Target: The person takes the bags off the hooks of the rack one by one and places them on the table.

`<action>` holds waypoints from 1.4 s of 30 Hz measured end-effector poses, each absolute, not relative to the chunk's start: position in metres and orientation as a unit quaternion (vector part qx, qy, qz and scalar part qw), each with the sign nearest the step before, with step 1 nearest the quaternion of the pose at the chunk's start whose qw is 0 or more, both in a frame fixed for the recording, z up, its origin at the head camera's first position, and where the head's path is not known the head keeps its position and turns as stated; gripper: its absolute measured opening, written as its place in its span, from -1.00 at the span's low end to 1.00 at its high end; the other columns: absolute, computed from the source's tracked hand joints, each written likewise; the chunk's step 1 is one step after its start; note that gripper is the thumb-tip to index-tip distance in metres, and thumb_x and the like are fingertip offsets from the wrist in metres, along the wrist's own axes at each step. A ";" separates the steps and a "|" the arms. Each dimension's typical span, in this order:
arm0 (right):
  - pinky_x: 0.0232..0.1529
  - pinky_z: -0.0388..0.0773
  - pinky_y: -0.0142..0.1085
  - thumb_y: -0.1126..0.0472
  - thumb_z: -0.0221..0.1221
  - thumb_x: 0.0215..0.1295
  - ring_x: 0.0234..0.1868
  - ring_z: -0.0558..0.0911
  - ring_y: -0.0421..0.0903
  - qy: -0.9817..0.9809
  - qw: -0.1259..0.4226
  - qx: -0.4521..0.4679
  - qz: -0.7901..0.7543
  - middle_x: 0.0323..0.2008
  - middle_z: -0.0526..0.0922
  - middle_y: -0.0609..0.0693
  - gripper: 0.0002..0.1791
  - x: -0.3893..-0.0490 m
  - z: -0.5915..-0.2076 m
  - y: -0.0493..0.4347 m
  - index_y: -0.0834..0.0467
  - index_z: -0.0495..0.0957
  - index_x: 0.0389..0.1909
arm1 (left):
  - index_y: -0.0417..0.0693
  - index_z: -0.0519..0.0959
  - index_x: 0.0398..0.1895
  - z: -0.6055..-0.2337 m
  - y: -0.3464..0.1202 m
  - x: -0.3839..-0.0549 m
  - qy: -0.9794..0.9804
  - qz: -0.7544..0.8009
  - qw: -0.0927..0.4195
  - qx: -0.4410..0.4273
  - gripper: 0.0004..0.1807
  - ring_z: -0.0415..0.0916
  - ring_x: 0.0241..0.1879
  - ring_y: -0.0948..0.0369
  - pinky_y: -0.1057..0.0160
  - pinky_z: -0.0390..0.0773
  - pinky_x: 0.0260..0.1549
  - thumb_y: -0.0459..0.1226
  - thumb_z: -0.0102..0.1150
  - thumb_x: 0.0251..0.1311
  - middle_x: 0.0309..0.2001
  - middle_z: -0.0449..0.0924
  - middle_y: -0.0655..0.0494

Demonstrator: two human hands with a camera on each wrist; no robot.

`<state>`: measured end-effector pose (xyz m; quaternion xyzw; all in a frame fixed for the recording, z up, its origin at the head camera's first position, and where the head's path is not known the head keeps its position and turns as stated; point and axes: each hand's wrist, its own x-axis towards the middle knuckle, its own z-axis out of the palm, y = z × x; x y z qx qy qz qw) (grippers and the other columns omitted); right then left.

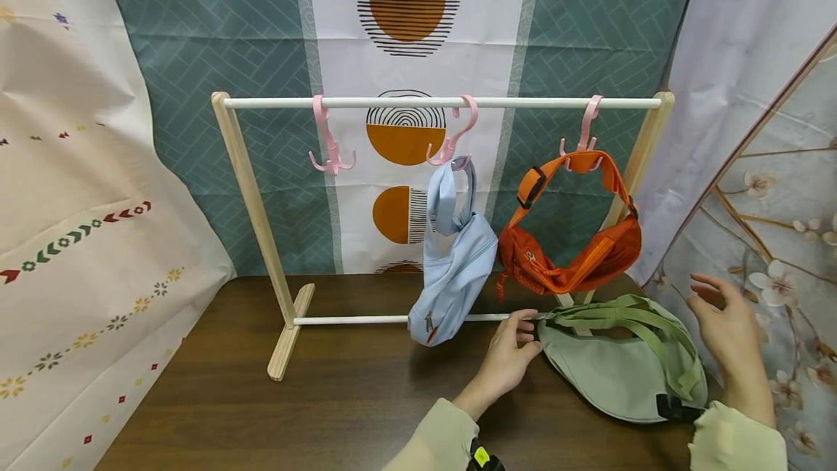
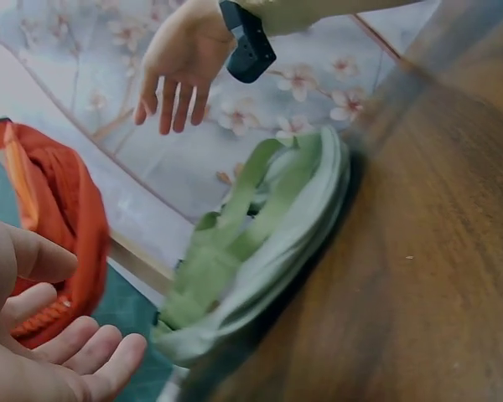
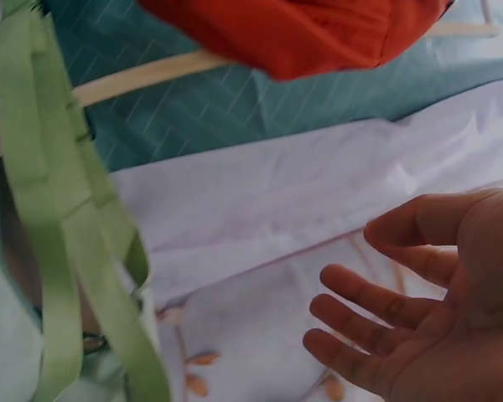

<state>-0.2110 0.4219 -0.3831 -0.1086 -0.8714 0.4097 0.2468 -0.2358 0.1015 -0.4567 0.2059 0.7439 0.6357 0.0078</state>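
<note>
A pale green waist bag (image 1: 598, 365) with green straps (image 2: 235, 234) lies on the table at the right. Close to its left end is my left hand (image 1: 506, 358), fingers loosely bent and holding nothing. My right hand (image 1: 732, 333) is raised beside the bag's right end, apart from it, with its fingers spread in the right wrist view. Above the green bag an orange waist bag (image 1: 575, 253) hangs by its strap from a pink hook (image 1: 586, 133). A light blue bag (image 1: 454, 275) hangs from the middle pink hook (image 1: 454, 137).
A rack with a white top bar (image 1: 392, 102) and wooden legs (image 1: 255, 213) stands on the brown table (image 1: 327, 413). The left pink hook (image 1: 331, 144) carries no bag. Patterned cloths (image 1: 222, 57) hang behind and at both sides.
</note>
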 end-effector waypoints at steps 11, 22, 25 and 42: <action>-0.15 0.38 -0.73 0.30 0.09 0.54 -0.09 0.49 -0.62 -0.816 0.328 -0.061 0.473 -0.16 0.53 -0.60 -0.58 -0.205 -0.354 0.387 0.05 0.55 0.35 | -0.02 0.55 0.26 -0.416 0.078 -0.233 0.728 0.626 -0.038 0.276 -0.60 0.60 0.08 0.07 0.27 0.55 0.07 -0.43 0.17 0.40 0.09 0.52 -0.02; -0.05 0.41 -0.69 0.36 0.10 0.53 -0.05 0.57 -0.53 -0.804 0.359 -0.002 0.474 -0.07 0.61 -0.44 -0.64 -0.203 -0.339 0.349 0.21 0.60 0.27 | 0.02 0.52 0.30 -0.390 0.052 -0.235 0.717 0.626 -0.023 0.306 -0.62 0.55 0.15 0.05 0.27 0.57 0.04 -0.38 0.12 0.48 0.14 0.52 -0.04; -0.05 0.43 -0.66 0.40 0.10 0.52 -0.02 0.60 -0.48 -0.795 0.371 0.023 0.480 -0.07 0.64 -0.40 -0.66 -0.202 -0.335 0.338 0.26 0.61 0.23 | 0.02 0.53 0.30 -0.380 0.043 -0.232 0.710 0.625 -0.014 0.323 -0.64 0.54 0.16 0.10 0.27 0.57 0.02 -0.36 0.11 0.50 0.14 0.54 0.01; 0.04 0.49 -0.51 0.41 0.09 0.56 0.11 0.63 -0.17 -0.768 0.305 0.181 0.533 0.06 0.69 -0.08 -0.68 -0.211 -0.313 0.290 0.37 0.54 0.24 | -0.26 0.49 0.26 -0.312 -0.003 -0.240 0.652 0.652 -0.065 0.383 -0.68 0.48 0.23 -0.09 0.15 0.58 0.16 -0.40 0.04 0.52 0.18 0.54 -0.15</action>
